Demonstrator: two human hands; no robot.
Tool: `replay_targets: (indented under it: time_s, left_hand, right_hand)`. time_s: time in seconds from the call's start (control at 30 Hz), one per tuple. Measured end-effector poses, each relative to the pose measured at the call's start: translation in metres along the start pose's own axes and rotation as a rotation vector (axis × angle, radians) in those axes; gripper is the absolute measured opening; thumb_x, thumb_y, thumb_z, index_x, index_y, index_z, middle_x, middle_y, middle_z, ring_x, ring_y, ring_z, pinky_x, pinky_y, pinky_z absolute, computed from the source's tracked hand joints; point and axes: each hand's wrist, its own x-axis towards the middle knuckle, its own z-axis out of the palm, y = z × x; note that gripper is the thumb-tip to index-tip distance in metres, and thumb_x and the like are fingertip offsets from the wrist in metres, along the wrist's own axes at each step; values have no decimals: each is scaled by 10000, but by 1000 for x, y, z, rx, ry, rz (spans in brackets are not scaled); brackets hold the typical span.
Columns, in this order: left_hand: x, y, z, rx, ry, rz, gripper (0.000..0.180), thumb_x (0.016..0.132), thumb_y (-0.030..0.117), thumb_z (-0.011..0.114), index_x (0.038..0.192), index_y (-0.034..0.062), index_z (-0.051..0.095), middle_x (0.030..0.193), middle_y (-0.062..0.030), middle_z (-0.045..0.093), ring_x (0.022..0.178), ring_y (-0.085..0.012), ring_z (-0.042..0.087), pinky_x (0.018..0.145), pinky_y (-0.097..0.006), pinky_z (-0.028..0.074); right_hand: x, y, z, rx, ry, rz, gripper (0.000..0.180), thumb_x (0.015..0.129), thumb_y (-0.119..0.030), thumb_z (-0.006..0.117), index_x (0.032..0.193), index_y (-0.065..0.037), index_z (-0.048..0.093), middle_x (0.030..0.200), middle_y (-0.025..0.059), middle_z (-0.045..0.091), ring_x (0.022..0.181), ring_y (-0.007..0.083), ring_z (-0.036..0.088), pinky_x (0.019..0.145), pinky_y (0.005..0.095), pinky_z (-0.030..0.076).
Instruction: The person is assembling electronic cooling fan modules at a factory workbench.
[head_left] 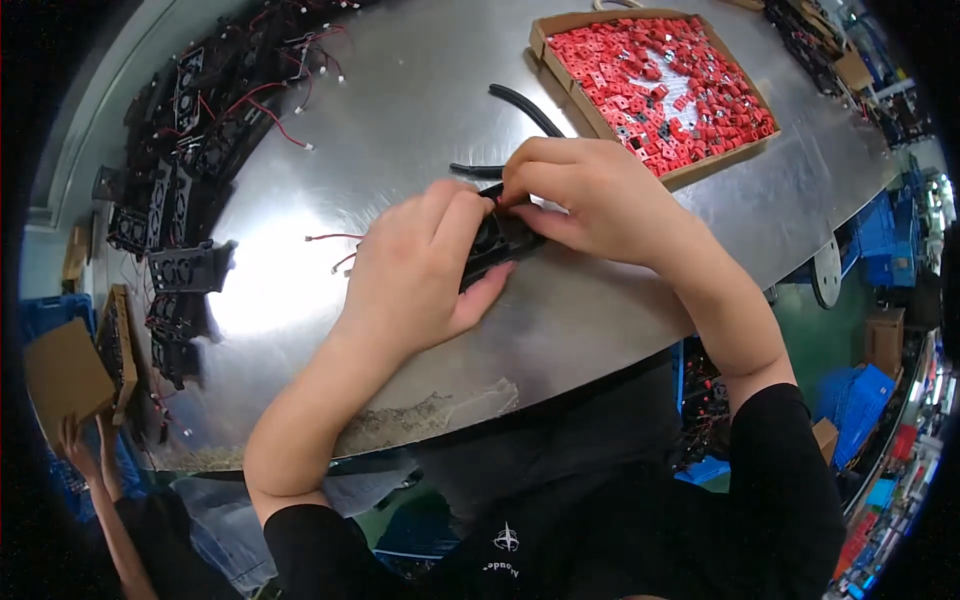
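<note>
My left hand [415,255] is wrapped round a black plastic fan unit [490,245], its thumb lying along the near side. Thin wires with small white plugs [338,268] stick out to the left of that hand. At the far right end of the unit, my right hand [595,195] presses its fingertips together; the fingers hide what they pinch, though a bit of dark red shows there. Just beyond the hands lie two short black tubes, one curved [525,108] and one straighter [478,171], the second partly covered by my right hand.
A shallow cardboard tray [572,95] full of small red plastic parts [620,75] stands at the back right. Several black fan units [185,270] with red wires lie along the metal table's left side. At the far left, another person's hand [78,448] touches a cardboard box [68,375].
</note>
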Motion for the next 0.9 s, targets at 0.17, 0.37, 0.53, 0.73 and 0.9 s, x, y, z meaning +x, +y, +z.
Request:
replay_targets:
  time_s: [0.17, 0.37, 0.53, 0.73, 0.9]
  left_hand:
    - [0, -1, 2, 4, 8, 32, 457, 764, 238, 858, 1113, 70, 615, 1038, -120, 601, 931, -335, 657, 785, -440, 533]
    - [2, -2, 4, -12, -4, 23, 452, 761, 235, 856, 1104, 74, 611, 1029, -120, 598, 930, -334, 656, 784, -444, 531]
    - [0, -3, 0, -30, -2, 14, 456, 769, 234, 855, 1114, 61, 613, 1044, -131, 615, 940, -360, 660, 789, -457, 535]
    - [3, -2, 2, -46, -14, 5, 466, 778, 227, 852, 1141, 41, 625, 1093, -148, 640, 973, -383, 668, 817, -469, 545]
    - [0, -1, 3, -40, -9, 5, 474, 780, 229, 852, 1154, 37, 632, 1115, -154, 647, 995, -387, 673, 836, -468, 550]
  right_hand:
    - [0, -9, 0, -64, -22, 22, 170, 858, -61, 782, 1026, -58, 757, 1074, 62, 723, 931, 287, 729, 788, 392, 579]
    - [-5, -19, -1, -99, -15, 187, 185, 899, -97, 728, 1069, -66, 792, 962, 117, 733, 846, 302, 722, 732, 399, 561]
    - [-6, -27, -9, 5, -101, 300, 275, 944, -95, 639, 1174, -55, 784, 791, 179, 709, 694, 349, 686, 676, 423, 548]
    - [-1, -5, -15, 363, -222, 396, 277, 987, -102, 594, 1170, -31, 789, 650, 59, 624, 620, 124, 638, 585, 303, 494]
    - [3, 42, -3, -102, 359, 33, 410, 924, -135, 712, 1330, -75, 708, 1098, 163, 727, 1049, 300, 716, 895, 405, 568]
